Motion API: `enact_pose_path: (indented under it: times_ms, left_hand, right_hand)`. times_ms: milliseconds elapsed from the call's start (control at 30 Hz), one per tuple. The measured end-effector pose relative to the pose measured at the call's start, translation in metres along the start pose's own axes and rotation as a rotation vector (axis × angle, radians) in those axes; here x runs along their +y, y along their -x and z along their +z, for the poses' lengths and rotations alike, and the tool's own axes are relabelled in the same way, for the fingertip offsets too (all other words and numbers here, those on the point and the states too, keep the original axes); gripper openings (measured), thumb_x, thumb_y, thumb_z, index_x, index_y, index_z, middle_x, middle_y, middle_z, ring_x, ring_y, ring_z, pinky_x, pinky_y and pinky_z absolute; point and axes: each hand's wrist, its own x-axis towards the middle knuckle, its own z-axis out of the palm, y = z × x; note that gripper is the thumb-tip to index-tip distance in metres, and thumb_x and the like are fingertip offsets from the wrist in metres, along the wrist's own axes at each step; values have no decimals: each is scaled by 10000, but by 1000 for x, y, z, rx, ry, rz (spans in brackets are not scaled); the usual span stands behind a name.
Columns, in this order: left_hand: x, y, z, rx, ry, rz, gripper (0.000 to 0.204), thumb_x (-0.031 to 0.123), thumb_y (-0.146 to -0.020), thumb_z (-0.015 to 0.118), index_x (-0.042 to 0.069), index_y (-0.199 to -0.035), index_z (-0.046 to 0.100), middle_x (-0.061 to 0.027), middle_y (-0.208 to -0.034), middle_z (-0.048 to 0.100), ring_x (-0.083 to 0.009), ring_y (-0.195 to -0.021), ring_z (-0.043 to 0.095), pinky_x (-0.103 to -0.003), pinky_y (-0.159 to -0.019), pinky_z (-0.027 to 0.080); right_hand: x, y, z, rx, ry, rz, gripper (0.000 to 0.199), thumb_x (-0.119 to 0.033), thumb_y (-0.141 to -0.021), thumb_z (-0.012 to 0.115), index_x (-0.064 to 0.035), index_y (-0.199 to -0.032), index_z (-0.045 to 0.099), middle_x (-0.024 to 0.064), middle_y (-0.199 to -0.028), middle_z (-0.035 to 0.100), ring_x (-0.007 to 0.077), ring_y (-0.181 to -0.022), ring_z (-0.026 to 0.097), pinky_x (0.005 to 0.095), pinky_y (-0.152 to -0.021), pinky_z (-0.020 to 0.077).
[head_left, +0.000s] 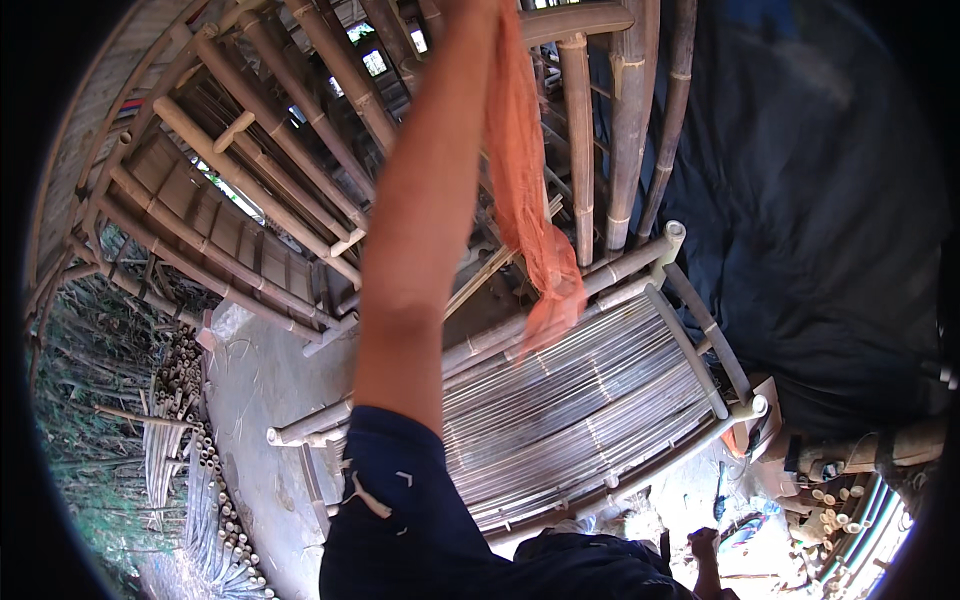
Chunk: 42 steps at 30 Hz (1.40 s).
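Observation:
My left arm is raised through the middle of the view, and its hand is cut off by the top edge. Beside the forearm hangs a long, crumpled strip of thin orange cloth (pixel 520 180), running up out of sight near that hand. Its frayed lower end dangles over the back rail of a bamboo bench (pixel 590 390) with a slatted seat. Down at the lower right, my right hand (pixel 703 543) is small and closed. Whatever it holds, if anything, cannot be made out.
Bamboo poles and frames (pixel 300 110) stand behind the bench. A black sheet (pixel 810 200) hangs at the right. Cut bamboo lengths (pixel 835 515) lie stacked at the lower right, and more bamboo (pixel 205 480) lines the concrete floor (pixel 245 400) at the left.

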Motion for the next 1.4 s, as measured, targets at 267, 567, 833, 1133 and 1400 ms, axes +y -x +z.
enact_pose_path:
  times_ms: [267, 567, 833, 1133, 1400]
  left_hand:
    - [-88, 342, -127, -174, 123, -748, 287, 124, -877, 750, -33, -1094, 648, -70, -1054, 654, -132, -930, 624, -280, -809, 499]
    - [-117, 398, -247, -510, -462, -801, 1042, 431, -772, 837, -33, -1471, 219, -209, -1385, 382, -294, -1276, 414, -440, -1071, 350]
    - [-151, 421, -276, -530, -521, -768, 1005, 517, -697, 847, -44, -1362, 344, -224, -1275, 458, -331, -1185, 487, -439, -1001, 409]
    - [-227, 487, -315, -427, -734, -759, 405, 244, -774, 846, 13, -1055, 668, -77, -1027, 693, -180, -937, 656, -340, -811, 542]
    - [-194, 472, -312, -469, -771, -803, 1013, 163, -576, 926, -42, -1403, 379, -223, -1368, 478, -345, -1232, 489, -472, -1026, 444]
  right_hand:
    - [5, -11, 23, 44, -187, 4, 117, -73, -745, 679, 41, -721, 694, 131, -608, 673, 206, -554, 653, 353, -565, 517]
    - [60, 34, 49, -132, -47, 183, 210, -187, -783, 692, 15, -734, 724, 124, -636, 691, 214, -594, 679, 349, -664, 549]
    - [42, 5, 58, -68, -131, 144, 186, -164, -761, 713, 22, -762, 714, 123, -673, 700, 221, -664, 690, 370, -659, 534]
    - [-25, 37, 34, -68, -46, 22, 159, -134, -759, 698, 21, -775, 726, 131, -665, 700, 228, -627, 687, 362, -644, 537]
    - [32, 51, 58, 11, -110, 83, 155, -122, -759, 696, 30, -739, 715, 137, -634, 682, 214, -558, 660, 369, -564, 521]
